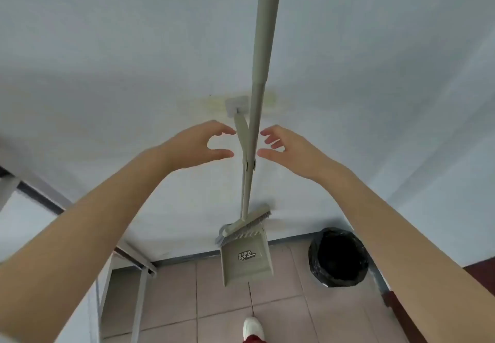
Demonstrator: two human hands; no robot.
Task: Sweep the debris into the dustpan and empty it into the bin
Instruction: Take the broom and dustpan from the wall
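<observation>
A grey-green broom (263, 48) and its matching dustpan (245, 258) hang clipped together against the pale wall, the dustpan handle hooked on a white wall mount (236, 105). The broom's bristle head (250, 222) rests across the top of the dustpan. My left hand (197, 145) is just left of the two handles, fingers spread, holding nothing. My right hand (288, 147) is just right of them, also spread and not touching. A round bin (338, 258) lined with a black bag stands on the floor, to the right of the dustpan.
A grey metal frame (139, 265) stands against the wall at lower left. The floor is pinkish tile (219, 305). My white shoe (253, 328) shows at the bottom edge. A dark red-brown surface (479, 275) sits at far right.
</observation>
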